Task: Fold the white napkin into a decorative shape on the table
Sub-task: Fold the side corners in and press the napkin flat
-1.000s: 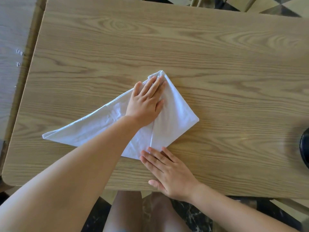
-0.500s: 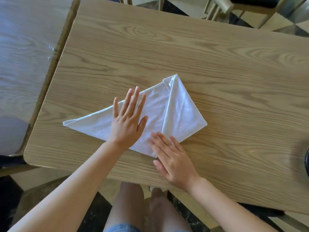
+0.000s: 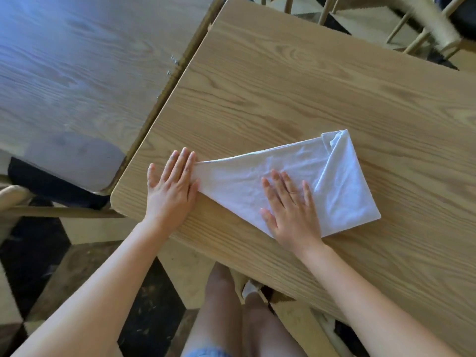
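Note:
The white napkin (image 3: 334,181) lies flat on the wooden table (image 3: 296,94), partly folded: its right corner is turned up to the top point, its left side tapers to a long tip. My left hand (image 3: 172,186) rests flat, fingers together, over that left tip, near the table's left edge. My right hand (image 3: 291,210) presses palm down with spread fingers on the napkin's middle, beside the vertical fold line. Neither hand grips the cloth.
A second wooden table (image 3: 77,60) stands close on the left, with a narrow gap between the two. Chairs (image 3: 425,24) stand at the far right corner. My knees (image 3: 231,305) show under the near table edge.
My left hand slid left along the napkin from the middle to its left tip. My right hand moved up from the bottom corner onto the napkin's middle. The view swung left.

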{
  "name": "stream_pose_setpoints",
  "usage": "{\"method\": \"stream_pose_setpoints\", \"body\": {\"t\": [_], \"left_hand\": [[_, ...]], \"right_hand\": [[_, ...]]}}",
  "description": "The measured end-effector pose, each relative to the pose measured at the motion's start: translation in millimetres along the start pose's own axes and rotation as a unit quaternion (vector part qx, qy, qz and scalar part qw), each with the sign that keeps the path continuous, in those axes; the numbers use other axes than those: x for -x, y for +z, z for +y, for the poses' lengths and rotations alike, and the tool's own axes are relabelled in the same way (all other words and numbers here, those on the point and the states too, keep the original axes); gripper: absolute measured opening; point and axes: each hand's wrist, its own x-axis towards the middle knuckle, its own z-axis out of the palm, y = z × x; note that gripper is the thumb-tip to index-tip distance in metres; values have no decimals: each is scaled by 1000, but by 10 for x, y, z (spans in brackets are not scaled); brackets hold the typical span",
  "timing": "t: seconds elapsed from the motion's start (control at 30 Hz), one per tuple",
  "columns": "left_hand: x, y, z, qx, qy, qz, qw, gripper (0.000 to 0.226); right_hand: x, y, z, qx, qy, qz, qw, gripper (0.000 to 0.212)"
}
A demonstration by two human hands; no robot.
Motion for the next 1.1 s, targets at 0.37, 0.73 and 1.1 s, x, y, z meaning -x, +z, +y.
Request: {"method": "stream_pose_setpoints", "body": {"t": [0.37,0.73,1.1], "left_hand": [[-248,-360,-21,113,-132,6,985,15],[42,-961,861,559,-142,-55,815,3],[-66,-1051,1500,634,-15,-121,764,36]], "right_hand": [[-3,-26,7,-3,-1,-1,1000,60],[-190,-754,-347,-267,-18,200,943,42],[-220,-1010,165,-412,144,265,860,24]]}}
